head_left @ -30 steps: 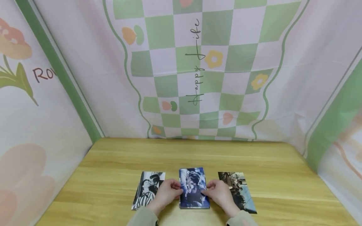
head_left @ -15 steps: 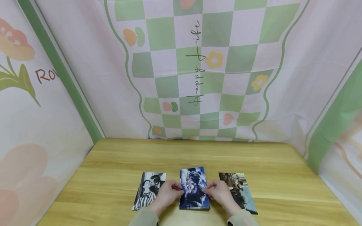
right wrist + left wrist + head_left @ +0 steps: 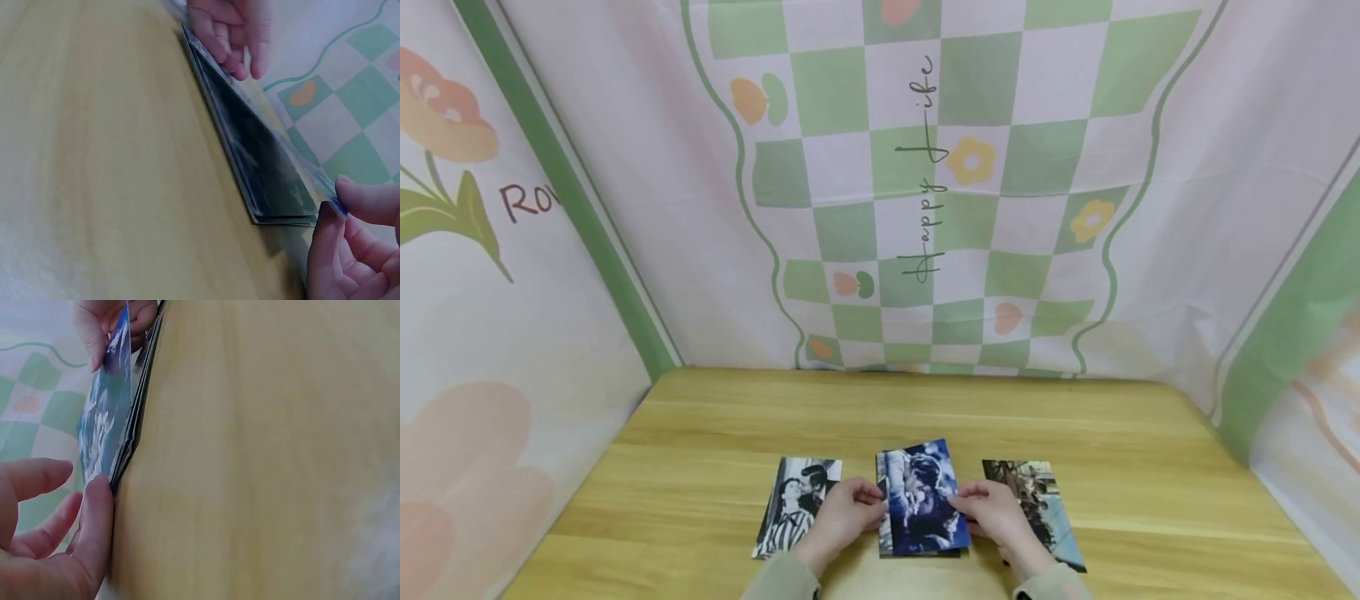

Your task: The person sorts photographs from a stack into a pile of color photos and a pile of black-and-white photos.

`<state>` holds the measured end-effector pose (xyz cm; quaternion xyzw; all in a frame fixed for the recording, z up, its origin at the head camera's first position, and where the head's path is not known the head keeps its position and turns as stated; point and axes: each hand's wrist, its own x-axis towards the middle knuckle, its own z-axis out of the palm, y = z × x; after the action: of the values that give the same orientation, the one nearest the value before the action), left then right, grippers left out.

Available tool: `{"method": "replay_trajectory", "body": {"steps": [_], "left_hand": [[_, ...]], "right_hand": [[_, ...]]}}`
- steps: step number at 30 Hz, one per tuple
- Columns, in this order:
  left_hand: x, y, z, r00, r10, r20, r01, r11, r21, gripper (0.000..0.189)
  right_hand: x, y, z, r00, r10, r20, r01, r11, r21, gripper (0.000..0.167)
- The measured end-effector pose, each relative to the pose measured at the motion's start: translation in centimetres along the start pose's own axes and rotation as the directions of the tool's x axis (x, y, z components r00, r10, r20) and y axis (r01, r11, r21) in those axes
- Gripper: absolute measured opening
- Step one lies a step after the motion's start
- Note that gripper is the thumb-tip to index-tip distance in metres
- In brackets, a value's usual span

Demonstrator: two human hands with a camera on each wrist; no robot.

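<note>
In the head view a stack of photos (image 3: 885, 533) lies at the table's near middle. Its top photo (image 3: 925, 500), blue-toned with a close-up of people, is shifted right and slightly turned. My right hand (image 3: 996, 512) pinches this photo by its right edge between thumb and finger. In the right wrist view that edge is raised off the dark stack (image 3: 250, 156). My left hand (image 3: 846, 517) holds the stack's left edge, thumb (image 3: 97, 512) against it in the left wrist view. The index finger stands apart from it.
A black-and-white photo (image 3: 793, 504) lies left of the stack, partly behind my left hand. To the right lies a colour photo (image 3: 1041, 508) of a group, partly behind my right hand. A wooden table (image 3: 700, 450) meets a green checked cloth (image 3: 917, 208) at the back.
The top photo has slid right and turned a little, with its right edge raised off the stack. My right hand has moved right with it. My left hand has stayed at the stack's left edge.
</note>
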<state>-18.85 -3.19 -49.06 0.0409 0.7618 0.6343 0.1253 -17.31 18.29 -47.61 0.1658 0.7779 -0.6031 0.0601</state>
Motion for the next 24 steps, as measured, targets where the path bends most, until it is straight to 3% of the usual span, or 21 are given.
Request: {"method": "replay_trajectory", "body": {"steps": [6,11,16,24], "left_hand": [[-0.10,0.13,0.00,1.000,-0.016,-0.003,0.016,0.999,-0.046,0.025],[-0.10,0.28,0.08,1.000,-0.029,0.000,0.029,0.997,-0.075,0.023],[-0.16,0.53,0.18,0.999,-0.054,-0.004,0.054,0.993,-0.106,0.019],[-0.07,0.65,0.81,0.997,-0.070,0.014,0.071,0.985,-0.160,0.018]], "right_hand": [[-0.02,0.01,-0.26,0.999,0.045,0.022,-0.047,0.994,0.094,0.017],[-0.27,-0.11,-0.07,0.999,0.024,0.032,-0.029,0.989,0.142,0.018],[-0.41,-0.14,0.00,0.999,0.012,0.050,-0.018,0.993,0.118,0.015],[-0.54,-0.21,-0.89,1.000,0.019,0.015,-0.019,1.000,0.012,0.016]]}}
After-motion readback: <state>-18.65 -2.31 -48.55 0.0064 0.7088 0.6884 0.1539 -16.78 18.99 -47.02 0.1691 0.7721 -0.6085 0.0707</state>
